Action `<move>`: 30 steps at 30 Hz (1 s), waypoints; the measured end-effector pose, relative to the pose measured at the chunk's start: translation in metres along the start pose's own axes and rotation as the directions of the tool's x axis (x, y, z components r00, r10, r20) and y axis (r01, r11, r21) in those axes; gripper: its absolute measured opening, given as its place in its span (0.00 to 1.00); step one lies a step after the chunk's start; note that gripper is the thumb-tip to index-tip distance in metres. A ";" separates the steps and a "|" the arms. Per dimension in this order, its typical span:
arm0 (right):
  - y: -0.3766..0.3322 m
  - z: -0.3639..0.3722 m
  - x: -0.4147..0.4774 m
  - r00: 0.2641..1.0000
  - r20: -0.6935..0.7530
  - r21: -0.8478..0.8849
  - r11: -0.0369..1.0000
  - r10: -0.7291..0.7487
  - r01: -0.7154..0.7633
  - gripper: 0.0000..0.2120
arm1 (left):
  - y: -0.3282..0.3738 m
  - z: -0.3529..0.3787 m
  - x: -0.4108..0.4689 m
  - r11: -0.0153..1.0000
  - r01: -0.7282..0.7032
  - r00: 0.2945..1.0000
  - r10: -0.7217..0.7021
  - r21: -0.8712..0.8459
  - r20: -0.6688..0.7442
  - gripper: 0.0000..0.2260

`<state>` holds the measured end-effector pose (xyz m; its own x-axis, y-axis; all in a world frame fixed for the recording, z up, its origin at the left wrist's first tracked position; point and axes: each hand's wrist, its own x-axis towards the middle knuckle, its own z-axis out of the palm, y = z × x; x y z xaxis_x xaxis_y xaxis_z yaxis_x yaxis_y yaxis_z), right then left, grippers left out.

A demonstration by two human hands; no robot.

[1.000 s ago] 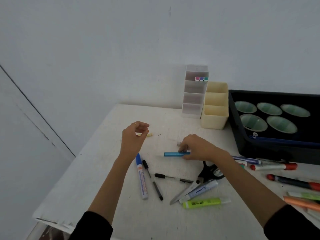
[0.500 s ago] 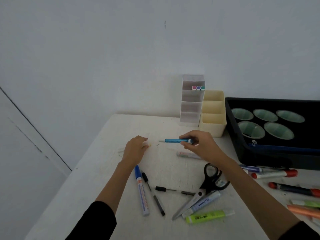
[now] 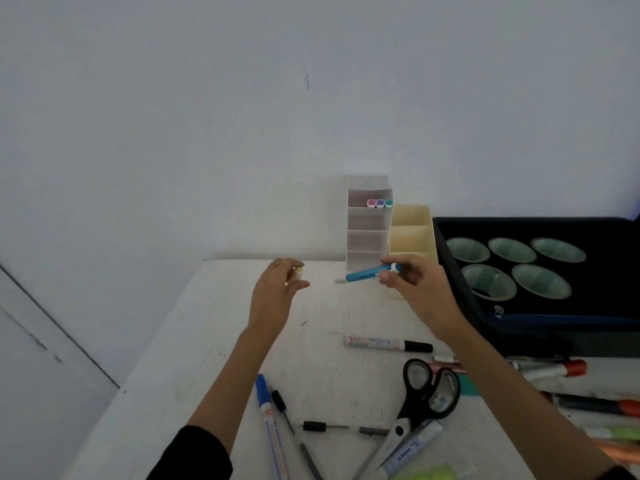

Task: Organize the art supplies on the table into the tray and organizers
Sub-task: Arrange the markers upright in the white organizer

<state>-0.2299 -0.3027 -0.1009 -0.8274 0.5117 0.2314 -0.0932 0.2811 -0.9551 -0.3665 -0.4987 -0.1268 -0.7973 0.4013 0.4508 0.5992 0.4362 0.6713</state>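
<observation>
White wall backs a white table (image 3: pixel 194 358) set in a corner.

1. Left hand (image 3: pixel 275 296): raised above the table, fingers curled, thumb and fingertips pinching a small pale object (image 3: pixel 298 271); what it is cannot be told.
2. Right hand (image 3: pixel 417 287): fingers curled around the right end of a blue pen (image 3: pixel 369 273). The pen is held off the table, tilted, tip pointing left, just in front of the base of the white tiered organizer (image 3: pixel 367 237).
3. Three capped markers (image 3: pixel 380 203) sit in this organizer's top compartment.
4. A cream organizer (image 3: pixel 410 220) stands touching its right side, with a black tray (image 3: pixel 519 221) further right.
5. Scissors (image 3: pixel 429 393), a black-capped marker (image 3: pixel 388 344) and a blue-capped marker (image 3: pixel 270 417) lie loose on the table.
</observation>
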 end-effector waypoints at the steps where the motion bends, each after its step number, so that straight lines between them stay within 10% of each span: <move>1: -0.003 0.000 0.004 1.000 -0.026 0.028 1.000 -0.001 0.001 0.11 | 0.013 -0.002 0.007 0.997 0.002 1.000 -0.004 -0.083 -0.019 0.08; 13: -0.072 -0.015 0.040 0.843 -0.306 -0.221 0.894 -0.442 0.389 0.10 | 0.116 -0.020 0.059 0.824 -0.209 0.953 0.051 -0.527 -0.299 0.06; 30: -0.045 0.011 0.107 0.822 0.131 -0.672 0.560 -0.554 0.485 0.07 | 0.101 0.019 0.088 0.898 -0.222 0.971 0.167 -0.380 -0.174 0.07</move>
<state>-0.3207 -0.2696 -0.0350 -0.7012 0.1583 0.6951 -0.0814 0.9509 -0.2986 -0.3750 -0.4039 -0.0301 -0.6864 0.3224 0.6518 0.6878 -0.0034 0.7259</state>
